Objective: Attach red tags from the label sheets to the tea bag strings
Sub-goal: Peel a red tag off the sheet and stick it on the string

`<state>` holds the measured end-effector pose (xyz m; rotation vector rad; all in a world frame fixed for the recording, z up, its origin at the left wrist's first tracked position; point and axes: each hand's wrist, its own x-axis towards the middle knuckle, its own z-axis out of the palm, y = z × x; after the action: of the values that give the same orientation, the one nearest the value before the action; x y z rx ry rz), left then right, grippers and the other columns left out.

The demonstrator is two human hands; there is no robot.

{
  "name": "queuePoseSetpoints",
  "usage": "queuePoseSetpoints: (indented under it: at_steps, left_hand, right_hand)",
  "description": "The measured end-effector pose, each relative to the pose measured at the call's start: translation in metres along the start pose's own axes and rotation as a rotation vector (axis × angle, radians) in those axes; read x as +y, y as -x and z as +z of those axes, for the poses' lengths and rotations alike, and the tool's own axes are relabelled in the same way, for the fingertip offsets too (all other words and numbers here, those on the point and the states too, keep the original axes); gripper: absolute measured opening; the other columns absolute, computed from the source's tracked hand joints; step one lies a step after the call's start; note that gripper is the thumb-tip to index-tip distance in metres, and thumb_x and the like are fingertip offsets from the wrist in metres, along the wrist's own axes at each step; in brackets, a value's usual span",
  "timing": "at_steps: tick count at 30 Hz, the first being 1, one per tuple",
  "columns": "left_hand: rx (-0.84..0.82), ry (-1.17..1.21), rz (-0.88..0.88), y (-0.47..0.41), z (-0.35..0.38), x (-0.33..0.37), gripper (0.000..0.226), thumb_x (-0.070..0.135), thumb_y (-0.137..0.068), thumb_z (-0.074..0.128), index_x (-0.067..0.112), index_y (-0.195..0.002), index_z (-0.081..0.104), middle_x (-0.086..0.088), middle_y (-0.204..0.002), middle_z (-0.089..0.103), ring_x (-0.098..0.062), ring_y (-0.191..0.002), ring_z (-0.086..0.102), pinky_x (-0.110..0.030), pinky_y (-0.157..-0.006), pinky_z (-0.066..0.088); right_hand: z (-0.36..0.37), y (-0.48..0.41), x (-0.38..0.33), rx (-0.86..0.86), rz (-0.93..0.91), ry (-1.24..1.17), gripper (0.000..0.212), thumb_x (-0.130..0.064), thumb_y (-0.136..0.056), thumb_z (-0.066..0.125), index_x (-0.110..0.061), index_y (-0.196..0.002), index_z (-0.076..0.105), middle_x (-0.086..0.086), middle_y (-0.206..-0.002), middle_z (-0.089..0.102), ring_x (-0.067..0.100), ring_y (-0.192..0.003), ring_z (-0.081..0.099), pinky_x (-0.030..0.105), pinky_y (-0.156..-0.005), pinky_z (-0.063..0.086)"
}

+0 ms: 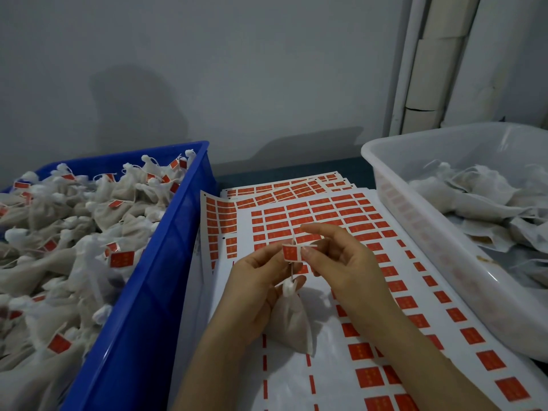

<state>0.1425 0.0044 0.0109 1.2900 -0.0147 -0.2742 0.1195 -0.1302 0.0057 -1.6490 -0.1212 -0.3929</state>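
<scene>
A white tea bag (292, 324) hangs from my left hand (258, 289), its knotted top held between the lower fingers. Its string runs up to a red tag (292, 253). My left thumb and forefinger pinch the tag's left side. My right hand (345, 262) pinches the tag's right, white-backed flap with thumb and finger, its forefinger stretched out above. Below the hands lie white label sheets (341, 215) with rows of red tags, many peeled off.
A blue crate (160, 262) on the left is full of tea bags that carry red tags. A translucent white tub (415, 209) on the right holds tea bags without tags. A grey wall stands behind, with white pipes at the upper right.
</scene>
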Motion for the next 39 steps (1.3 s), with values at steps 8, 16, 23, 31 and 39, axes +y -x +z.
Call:
queuePoseSetpoints:
  at_steps: [8, 16, 23, 31, 39]
  left_hand:
    - [-0.007, 0.029, 0.0, 0.0013, 0.0017, 0.0009, 0.017, 0.026, -0.066, 0.069, 0.022, -0.081, 0.077, -0.002, -0.097, 0.074, -0.021, -0.087, 0.072, -0.027, -0.061, 0.056]
    - [-0.02, 0.017, 0.001, 0.0022, 0.0021, 0.0018, 0.015, 0.026, -0.07, 0.066, 0.023, -0.08, 0.078, -0.003, -0.095, 0.074, -0.021, -0.086, 0.071, -0.026, -0.06, 0.056]
    - [-0.053, 0.018, -0.001, 0.0025, 0.0022, 0.0018, 0.018, 0.025, -0.074, 0.063, 0.022, -0.084, 0.078, -0.005, -0.097, 0.074, -0.022, -0.089, 0.071, -0.027, -0.062, 0.056]
    - [-0.049, 0.013, -0.01, 0.0011, 0.0032, 0.001, 0.03, 0.04, -0.076, 0.058, 0.022, -0.096, 0.073, -0.001, -0.102, 0.073, -0.02, -0.093, 0.07, -0.026, -0.064, 0.056]
    - [0.0, -0.19, 0.135, 0.0033, 0.0089, -0.0038, 0.032, 0.036, -0.057, 0.073, 0.03, -0.088, 0.073, 0.014, -0.094, 0.073, -0.003, -0.089, 0.068, -0.016, -0.062, 0.053]
  right_hand:
    - [0.0014, -0.0005, 0.001, 0.009, 0.023, -0.021, 0.023, -0.027, -0.081, 0.065, -0.043, -0.095, 0.056, -0.018, -0.087, 0.065, -0.005, -0.086, 0.061, 0.007, -0.071, 0.05]
    - [0.0015, -0.0014, 0.0029, 0.002, 0.025, -0.012, 0.022, -0.027, -0.081, 0.064, -0.042, -0.094, 0.055, -0.016, -0.084, 0.064, -0.004, -0.083, 0.061, 0.006, -0.068, 0.049]
    - [0.0029, -0.0015, 0.0055, -0.022, 0.016, 0.018, 0.021, -0.027, -0.081, 0.064, -0.042, -0.094, 0.056, -0.019, -0.084, 0.063, -0.008, -0.084, 0.06, 0.004, -0.066, 0.047]
    - [0.0025, -0.0015, 0.0069, 0.053, 0.049, 0.044, 0.02, -0.027, -0.082, 0.065, -0.044, -0.087, 0.055, -0.026, -0.085, 0.06, -0.008, -0.083, 0.06, -0.001, -0.062, 0.043]
    - [0.001, -0.0013, 0.0058, 0.078, 0.043, 0.058, 0.02, -0.029, -0.082, 0.064, -0.045, -0.087, 0.053, -0.027, -0.09, 0.057, -0.004, -0.085, 0.057, -0.003, -0.058, 0.041]
